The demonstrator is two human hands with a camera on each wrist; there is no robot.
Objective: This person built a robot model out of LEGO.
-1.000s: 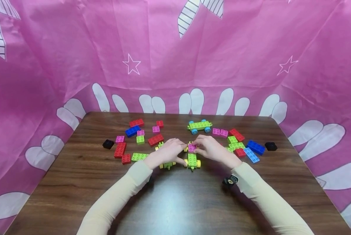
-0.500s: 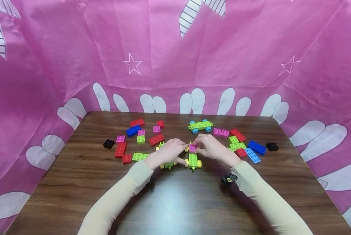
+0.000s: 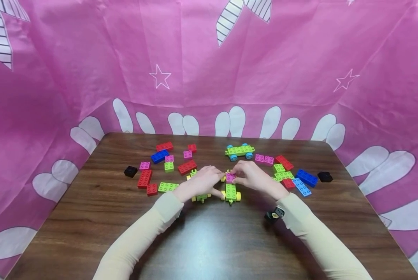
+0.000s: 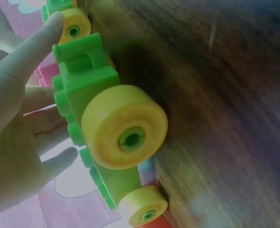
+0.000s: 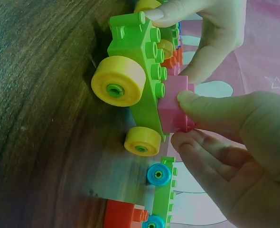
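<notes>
My right hand pinches a pink toy brick between thumb and fingertips. The brick sits on the studs at the far end of a green toy car base with yellow wheels. Reaching over from the left, my left hand touches a yellow wheel of that base with its thumb, its fingers spread toward the far end. Under the left hand stands a second green car base with yellow wheels, partly hidden in the head view.
A green car base with blue wheels stands at the back. Loose bricks lie on both sides, among them a red brick, a blue brick and a light blue brick. Black pieces, one at left, lie further out on the table.
The hands, the pink brick and the car bases keep their places relative to each other. Only the head view has shifted slightly.
</notes>
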